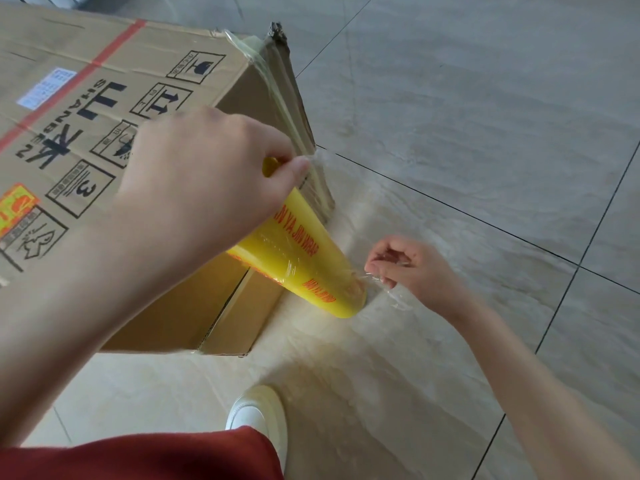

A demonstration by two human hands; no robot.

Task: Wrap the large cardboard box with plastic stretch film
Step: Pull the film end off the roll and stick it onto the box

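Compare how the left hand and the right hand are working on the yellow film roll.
The left hand grips the upper end of the yellow roll, up beside the cardboard box; the right hand sits by the roll's lower end. The left hand's grip is on the roll itself; the right hand pinches only loose film coming off it. Both hands are bare, and both hold something.

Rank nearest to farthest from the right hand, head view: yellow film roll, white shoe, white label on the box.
1. yellow film roll: just left of the right hand, which pinches its loose film.
2. white shoe: below and left.
3. white label: far upper left, on the cardboard box top.
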